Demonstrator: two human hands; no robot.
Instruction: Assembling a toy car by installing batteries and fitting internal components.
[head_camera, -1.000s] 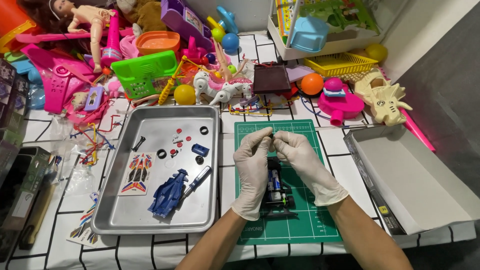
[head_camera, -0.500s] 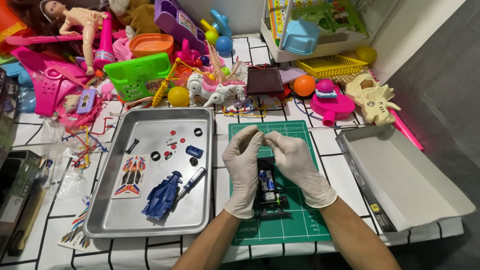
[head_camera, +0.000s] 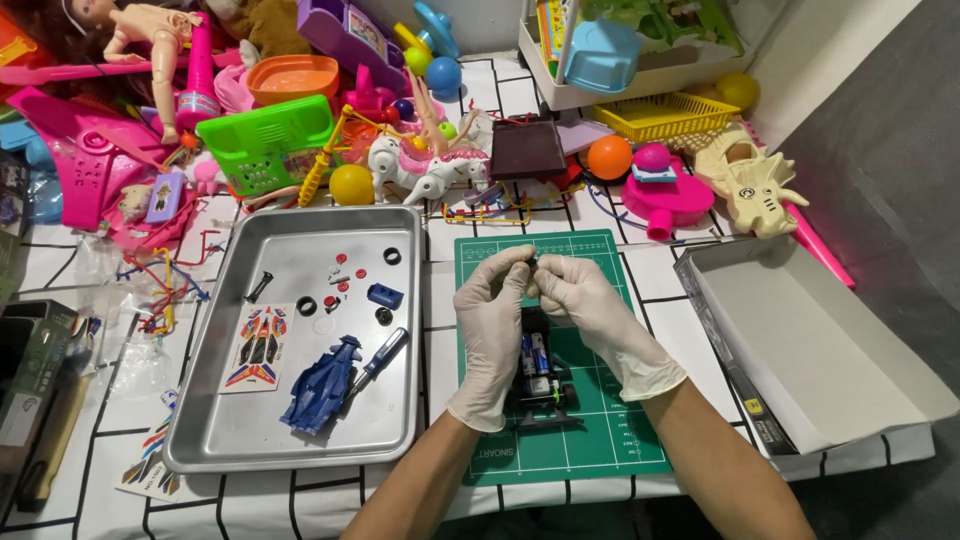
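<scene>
**Meanwhile, a tiny part pinched between two gloved hands above the toy car chassis**

Furthest left sits the metal tray (head_camera: 210, 440), holding a sticker sheet (head_camera: 257, 347), a blue car body shell (head_camera: 322, 385), a small screwdriver (head_camera: 380, 355), a blue block (head_camera: 385, 295) and a scatter of black rings and red bits. None of these is touched.

Next comes the green cutting mat (head_camera: 600, 440), and over it the left hand (head_camera: 490, 335) in a white glove. Its thumb and forefinger are drawn together at the top, pinching a small dark part that is too small to identify. Directly below and between the wrists, the toy car chassis (head_camera: 538, 375) lies flat on the mat, apart from both hands, its batteries showing.

The right hand (head_camera: 590, 315), also gloved, meets the left at the fingertips, pinching the same tiny piece from the other side, its remaining fingers curled.

By the look of it, the step in hand is preparing or joining a small component held in the air above the chassis. Any following move would call for a fine, steady grip, since the piece is easily dropped.

Rightmost lies an open cardboard box (head_camera: 800, 340).
</scene>
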